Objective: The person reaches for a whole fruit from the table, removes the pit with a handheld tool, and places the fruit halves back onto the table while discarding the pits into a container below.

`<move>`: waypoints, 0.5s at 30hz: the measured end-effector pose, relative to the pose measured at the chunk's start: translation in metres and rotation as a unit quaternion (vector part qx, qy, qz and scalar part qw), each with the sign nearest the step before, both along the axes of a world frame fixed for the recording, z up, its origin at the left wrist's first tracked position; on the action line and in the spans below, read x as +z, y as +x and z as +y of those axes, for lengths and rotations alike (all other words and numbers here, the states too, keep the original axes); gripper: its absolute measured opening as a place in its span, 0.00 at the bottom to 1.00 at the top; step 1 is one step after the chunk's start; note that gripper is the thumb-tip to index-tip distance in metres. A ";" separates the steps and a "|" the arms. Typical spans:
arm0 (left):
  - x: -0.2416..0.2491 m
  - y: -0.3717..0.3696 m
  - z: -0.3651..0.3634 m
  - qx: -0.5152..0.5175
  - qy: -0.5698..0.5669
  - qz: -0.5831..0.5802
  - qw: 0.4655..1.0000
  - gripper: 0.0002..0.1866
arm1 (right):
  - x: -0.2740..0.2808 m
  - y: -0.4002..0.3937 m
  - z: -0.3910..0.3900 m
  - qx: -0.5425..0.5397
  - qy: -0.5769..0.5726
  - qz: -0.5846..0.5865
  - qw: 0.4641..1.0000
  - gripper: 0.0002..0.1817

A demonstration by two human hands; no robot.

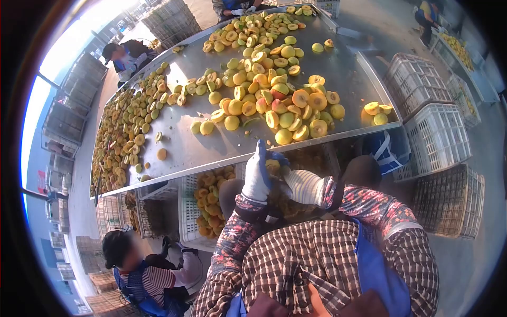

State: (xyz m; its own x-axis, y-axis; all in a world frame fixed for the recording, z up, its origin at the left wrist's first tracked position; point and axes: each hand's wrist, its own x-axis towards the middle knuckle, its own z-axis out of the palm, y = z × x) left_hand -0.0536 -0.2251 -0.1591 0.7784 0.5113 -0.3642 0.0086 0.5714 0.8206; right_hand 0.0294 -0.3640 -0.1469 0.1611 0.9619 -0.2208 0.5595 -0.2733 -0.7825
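Both hands wear white gloves with blue on the fingers, and they are close together at the table's near edge. My left hand has one digit stretched up; its other fingers look curled and are partly hidden. My right hand reaches in from the right with its fingers bent, their tips hidden. A yellowish fruit shows between the hands, but which hand grips it is unclear. Just beyond, halved yellow fruits are heaped on the metal table.
A white crate of fruit stands below the table, left of my hands. Darker fruit halves cover the table's left side. Stacked crates and a blue bag are at right. Co-workers sit at lower left, upper left and the far end.
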 end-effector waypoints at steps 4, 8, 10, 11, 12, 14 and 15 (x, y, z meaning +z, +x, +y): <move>0.003 0.000 -0.004 0.003 -0.064 -0.024 0.998 0.29 | -0.044 -0.013 0.003 -0.050 0.246 0.056 0.966 0.20; 0.000 0.002 -0.005 0.028 -0.078 -0.064 0.994 0.27 | -0.019 -0.009 -0.007 -0.096 0.144 0.391 0.904 0.19; 0.005 0.003 -0.007 0.039 -0.068 -0.064 0.995 0.25 | 0.007 -0.010 -0.012 -0.140 -0.053 0.586 0.796 0.13; 0.004 0.003 -0.007 0.041 -0.068 -0.065 0.995 0.25 | 0.001 -0.010 -0.011 -0.139 -0.053 0.585 0.797 0.13; 0.001 0.003 -0.007 0.035 -0.110 -0.093 0.989 0.25 | -0.010 -0.009 -0.011 -0.131 -0.063 0.639 0.756 0.12; -0.006 0.005 -0.006 0.031 -0.151 -0.123 0.980 0.24 | -0.015 -0.010 -0.013 -0.122 -0.073 0.688 0.712 0.12; -0.010 0.007 -0.006 0.044 -0.158 -0.130 0.978 0.24 | -0.013 -0.012 -0.014 -0.142 -0.065 0.664 0.732 0.12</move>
